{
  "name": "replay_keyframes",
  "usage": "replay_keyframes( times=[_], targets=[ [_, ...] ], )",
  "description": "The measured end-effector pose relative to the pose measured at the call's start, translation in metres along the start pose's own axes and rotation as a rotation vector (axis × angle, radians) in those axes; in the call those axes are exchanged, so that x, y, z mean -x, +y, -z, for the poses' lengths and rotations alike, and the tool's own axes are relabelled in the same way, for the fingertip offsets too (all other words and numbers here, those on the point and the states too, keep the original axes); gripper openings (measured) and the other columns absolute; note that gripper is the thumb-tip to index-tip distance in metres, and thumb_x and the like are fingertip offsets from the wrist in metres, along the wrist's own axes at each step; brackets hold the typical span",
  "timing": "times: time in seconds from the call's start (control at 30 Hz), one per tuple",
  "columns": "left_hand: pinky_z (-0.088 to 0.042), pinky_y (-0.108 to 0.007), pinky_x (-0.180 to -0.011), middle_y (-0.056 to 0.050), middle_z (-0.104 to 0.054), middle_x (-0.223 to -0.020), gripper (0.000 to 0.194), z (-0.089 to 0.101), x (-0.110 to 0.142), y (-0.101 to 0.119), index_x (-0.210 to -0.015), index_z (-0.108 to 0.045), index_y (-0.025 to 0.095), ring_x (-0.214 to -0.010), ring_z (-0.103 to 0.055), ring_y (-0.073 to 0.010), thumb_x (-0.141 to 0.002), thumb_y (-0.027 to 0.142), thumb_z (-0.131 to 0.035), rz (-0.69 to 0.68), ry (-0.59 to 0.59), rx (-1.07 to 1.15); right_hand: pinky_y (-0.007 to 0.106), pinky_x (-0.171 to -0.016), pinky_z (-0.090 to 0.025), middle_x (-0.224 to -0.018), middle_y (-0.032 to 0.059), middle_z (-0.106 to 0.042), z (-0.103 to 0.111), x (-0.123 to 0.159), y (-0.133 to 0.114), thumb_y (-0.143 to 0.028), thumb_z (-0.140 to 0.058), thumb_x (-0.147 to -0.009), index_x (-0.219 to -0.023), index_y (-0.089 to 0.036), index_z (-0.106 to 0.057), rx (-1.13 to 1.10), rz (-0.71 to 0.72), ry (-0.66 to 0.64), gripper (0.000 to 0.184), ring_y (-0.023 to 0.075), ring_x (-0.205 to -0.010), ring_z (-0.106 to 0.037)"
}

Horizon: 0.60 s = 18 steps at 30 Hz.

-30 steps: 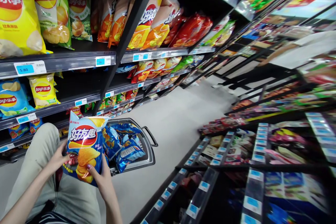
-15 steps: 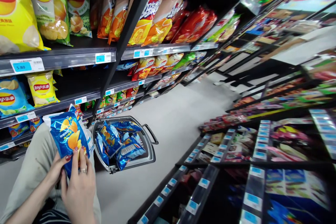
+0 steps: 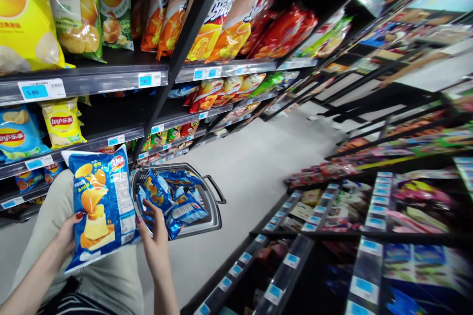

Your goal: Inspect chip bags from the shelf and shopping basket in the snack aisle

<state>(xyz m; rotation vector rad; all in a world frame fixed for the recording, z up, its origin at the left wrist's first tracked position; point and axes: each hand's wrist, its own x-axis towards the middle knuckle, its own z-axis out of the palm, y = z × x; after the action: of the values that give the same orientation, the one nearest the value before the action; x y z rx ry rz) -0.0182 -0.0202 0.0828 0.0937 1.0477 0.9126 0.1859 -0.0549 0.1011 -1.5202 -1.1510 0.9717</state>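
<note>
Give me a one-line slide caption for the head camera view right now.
Left hand holds a chip bag, right hand open at its edge, by a basket of blue bags.

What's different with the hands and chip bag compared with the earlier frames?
The blue chip bag has turned to show its other face. The right hand has moved rightward off that face and stands open by the bag's right edge; thumb contact there is unclear. The left hand keeps hold of the left side. The basket and the blue bags inside stayed put.
</note>
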Motion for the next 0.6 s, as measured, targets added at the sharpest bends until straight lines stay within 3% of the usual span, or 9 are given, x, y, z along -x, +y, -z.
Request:
replay_keyframes(
  times=[0.1,0.17,0.4,0.5,0.6],
  targets=[
    [-0.052,-0.054,-0.085,-0.012,-0.076,-0.083,0.054,-0.006,0.005,-0.002,-0.086,-0.066,0.018,-0.103,-0.062,-0.043,-0.035,0.031,-0.078,0.084,0.004,0.01,0.041,-0.095,-0.044,-0.133,0.0123,-0.051,0.009,-0.004,0.017,-0.063,-0.057,-0.075,-0.127,-0.022,-0.05,-0.34,-0.164,-0.314,0.067,0.0266,-0.114,-0.054],
    [-0.053,-0.055,-0.084,-0.013,-0.076,-0.083,0.056,-0.012,0.006,-0.006,-0.09,-0.066,0.016,-0.103,-0.062,-0.0434,-0.037,0.032,-0.078,0.105,-0.003,0.013,0.043,-0.102,-0.038,-0.133,0.0103,-0.053,0.009,0.0,0.026,-0.066,-0.063,-0.068,-0.128,-0.024,-0.052,-0.484,-0.264,-0.38,0.074,0.0277,-0.121,-0.05],
    [-0.053,-0.051,-0.084,-0.013,-0.075,-0.087,0.047,-0.016,-0.001,-0.014,-0.09,-0.067,0.015,-0.102,-0.064,-0.0399,-0.049,0.034,-0.078,0.087,-0.019,-0.013,0.048,-0.1,-0.039,-0.122,0.0077,-0.062,0.002,0.013,0.038,-0.053,-0.077,-0.059,-0.117,-0.023,-0.061,-0.688,-0.525,-0.216,0.068,0.0302,-0.117,-0.054],
    [-0.052,-0.049,-0.087,-0.013,-0.076,-0.086,0.046,-0.014,-0.004,-0.015,-0.082,-0.068,0.015,-0.1,-0.064,-0.0391,-0.044,0.037,-0.083,0.039,-0.031,-0.04,0.047,-0.101,-0.039,-0.125,0.007,-0.06,0.003,0.013,0.042,-0.052,-0.077,-0.059,-0.117,-0.024,-0.062,-0.625,-0.509,-0.155,0.066,0.03,-0.119,-0.052],
    [-0.05,-0.044,-0.091,-0.01,-0.075,-0.09,0.048,-0.009,-0.008,-0.009,-0.077,-0.069,0.018,-0.104,-0.063,-0.037,-0.038,0.041,-0.086,-0.084,-0.054,-0.054,0.045,-0.101,-0.039,-0.127,0.0077,-0.059,0.01,0.012,0.041,-0.052,-0.073,-0.062,-0.116,-0.024,-0.062,-0.442,-0.37,-0.148,0.062,0.0305,-0.12,-0.05]
  ],
)
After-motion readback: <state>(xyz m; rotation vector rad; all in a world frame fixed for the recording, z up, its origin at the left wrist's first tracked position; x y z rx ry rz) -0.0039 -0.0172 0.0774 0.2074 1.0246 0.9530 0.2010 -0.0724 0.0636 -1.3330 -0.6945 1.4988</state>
